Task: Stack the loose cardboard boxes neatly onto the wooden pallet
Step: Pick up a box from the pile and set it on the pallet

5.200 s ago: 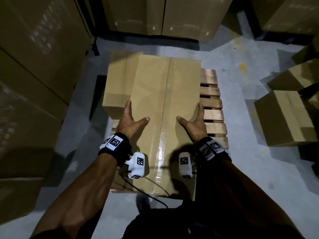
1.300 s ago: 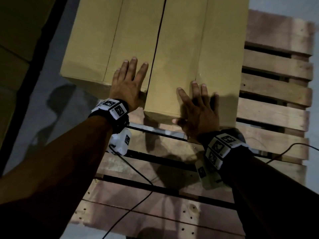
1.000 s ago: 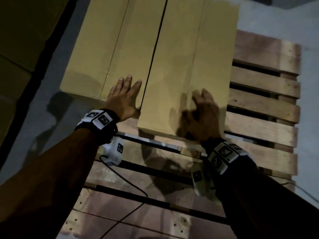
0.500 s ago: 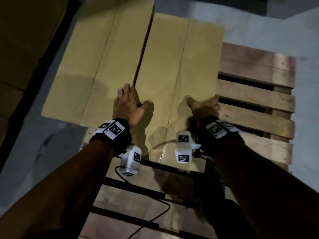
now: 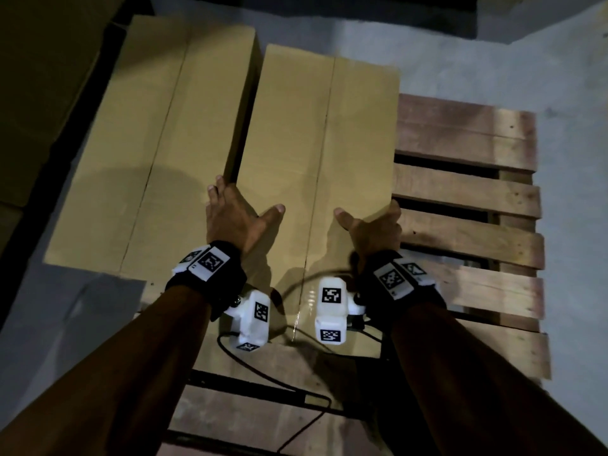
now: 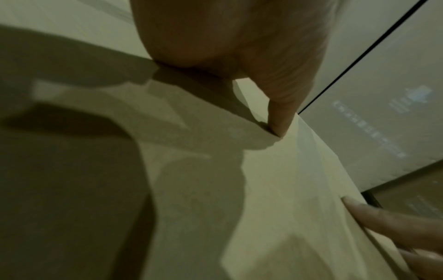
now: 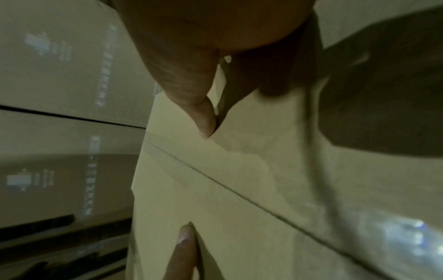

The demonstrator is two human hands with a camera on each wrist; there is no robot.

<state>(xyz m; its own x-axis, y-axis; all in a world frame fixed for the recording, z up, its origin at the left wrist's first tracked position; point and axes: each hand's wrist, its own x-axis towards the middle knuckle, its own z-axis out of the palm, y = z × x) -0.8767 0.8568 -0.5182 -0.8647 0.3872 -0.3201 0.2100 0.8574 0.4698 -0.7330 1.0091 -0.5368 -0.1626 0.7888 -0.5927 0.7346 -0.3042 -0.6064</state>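
Cardboard box (image 5: 316,153) on wooden pallet (image 5: 467,192) — both hands gripping its sides.

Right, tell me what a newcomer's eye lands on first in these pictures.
Two long cardboard boxes lie side by side on the wooden pallet, a dark gap between them. Both hands clasp the right box: the left hand on its left edge beside the left box, the right hand on its right edge, thumbs on top. White tagged cameras hang at both wrists.
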